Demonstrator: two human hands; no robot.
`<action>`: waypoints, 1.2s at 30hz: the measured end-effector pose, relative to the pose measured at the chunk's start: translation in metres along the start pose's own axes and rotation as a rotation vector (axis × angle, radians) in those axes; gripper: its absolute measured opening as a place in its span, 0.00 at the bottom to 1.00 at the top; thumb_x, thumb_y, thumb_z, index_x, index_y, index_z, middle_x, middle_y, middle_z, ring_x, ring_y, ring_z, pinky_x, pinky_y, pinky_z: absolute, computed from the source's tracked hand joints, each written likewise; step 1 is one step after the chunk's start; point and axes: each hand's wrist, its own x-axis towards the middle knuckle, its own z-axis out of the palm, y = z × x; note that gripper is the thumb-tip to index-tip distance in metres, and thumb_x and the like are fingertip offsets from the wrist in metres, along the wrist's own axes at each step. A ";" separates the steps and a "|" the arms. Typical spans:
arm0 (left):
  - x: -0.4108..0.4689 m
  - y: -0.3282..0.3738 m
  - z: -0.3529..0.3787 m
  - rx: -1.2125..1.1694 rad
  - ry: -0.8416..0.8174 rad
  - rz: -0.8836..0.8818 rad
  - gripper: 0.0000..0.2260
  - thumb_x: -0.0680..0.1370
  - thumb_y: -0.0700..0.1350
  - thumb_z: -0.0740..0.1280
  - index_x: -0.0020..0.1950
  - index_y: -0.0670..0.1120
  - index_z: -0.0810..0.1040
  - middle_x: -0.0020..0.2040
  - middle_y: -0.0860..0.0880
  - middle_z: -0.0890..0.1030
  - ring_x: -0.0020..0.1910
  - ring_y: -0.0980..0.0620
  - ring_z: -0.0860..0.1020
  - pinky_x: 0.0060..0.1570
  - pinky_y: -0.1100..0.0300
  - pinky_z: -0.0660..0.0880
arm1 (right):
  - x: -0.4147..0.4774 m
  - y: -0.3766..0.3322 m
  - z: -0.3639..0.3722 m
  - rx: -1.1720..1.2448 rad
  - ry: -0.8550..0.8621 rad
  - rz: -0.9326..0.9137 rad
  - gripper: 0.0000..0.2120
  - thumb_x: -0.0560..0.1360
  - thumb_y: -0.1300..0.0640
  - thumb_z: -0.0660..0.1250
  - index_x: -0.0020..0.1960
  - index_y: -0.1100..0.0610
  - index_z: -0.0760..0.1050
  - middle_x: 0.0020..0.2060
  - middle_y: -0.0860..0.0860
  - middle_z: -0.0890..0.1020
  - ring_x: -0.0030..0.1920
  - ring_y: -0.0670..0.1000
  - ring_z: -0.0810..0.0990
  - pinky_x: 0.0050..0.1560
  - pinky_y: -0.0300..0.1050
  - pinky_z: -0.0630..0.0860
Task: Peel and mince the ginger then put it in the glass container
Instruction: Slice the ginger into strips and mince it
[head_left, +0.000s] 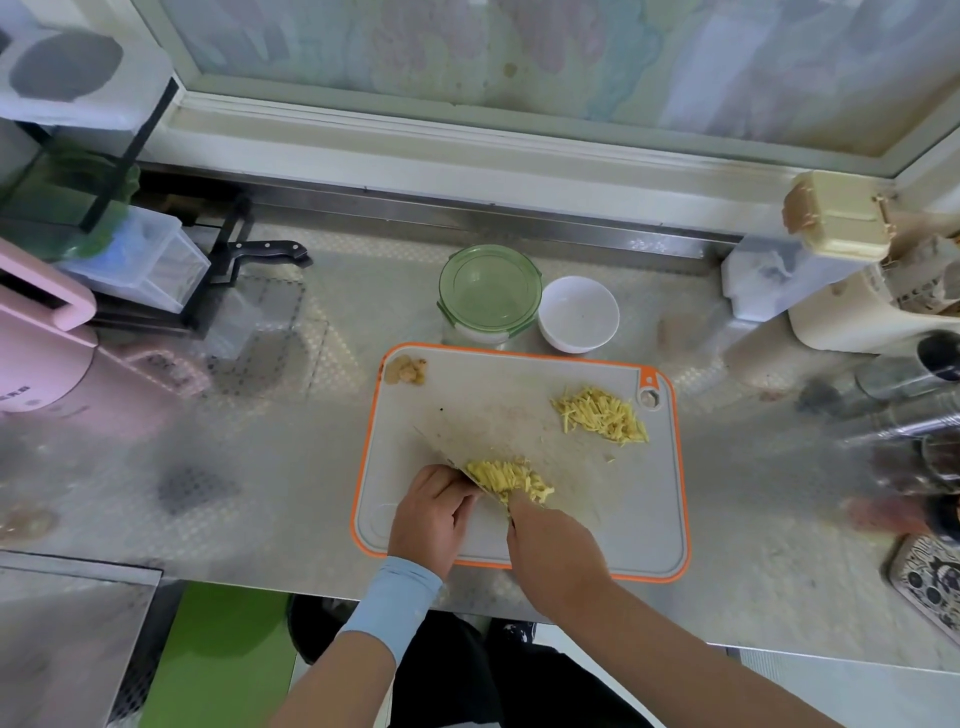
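Peelings (408, 370) are heaped at the far left corner of the board (493, 400), so peeling is judged done. Toward the near edge, the left hand (434, 512) is set with fingers (460, 491) curled against a pile of ginger (506, 478) strips. Whether the strips are pinched or only steadied cannot be told. Behind the board, on the counter (260, 467), the container (488, 291) is lidded, and no ginger is seen in it. The knife (447, 457), blurred, is angled across the near pile, and its handle is wrapped by the right hand (550, 540). A white bowl (577, 312) is stood just beside the container. At the right of the board, a second pile (600, 415) is seen in strips, not yet minced. Mincing is judged barely begun, and transfer to the container is not yet started.
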 end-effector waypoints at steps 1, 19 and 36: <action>0.000 0.000 0.000 0.004 -0.002 -0.002 0.07 0.77 0.41 0.66 0.42 0.43 0.83 0.43 0.48 0.82 0.48 0.49 0.76 0.52 0.66 0.70 | 0.005 -0.004 -0.001 -0.007 -0.001 -0.009 0.09 0.79 0.64 0.58 0.56 0.55 0.63 0.31 0.47 0.67 0.34 0.55 0.72 0.30 0.45 0.65; 0.000 -0.001 -0.003 -0.026 -0.018 -0.035 0.07 0.76 0.42 0.67 0.41 0.44 0.83 0.42 0.49 0.81 0.47 0.50 0.75 0.49 0.66 0.71 | -0.013 0.006 -0.002 0.032 0.016 -0.002 0.06 0.80 0.62 0.58 0.51 0.55 0.61 0.30 0.47 0.66 0.29 0.49 0.65 0.26 0.42 0.55; 0.001 0.001 -0.007 0.018 -0.057 -0.005 0.09 0.76 0.43 0.65 0.43 0.43 0.84 0.43 0.48 0.81 0.48 0.50 0.74 0.48 0.64 0.71 | 0.019 -0.016 -0.003 0.062 0.006 -0.029 0.07 0.80 0.62 0.56 0.51 0.53 0.59 0.33 0.49 0.70 0.34 0.56 0.70 0.25 0.43 0.57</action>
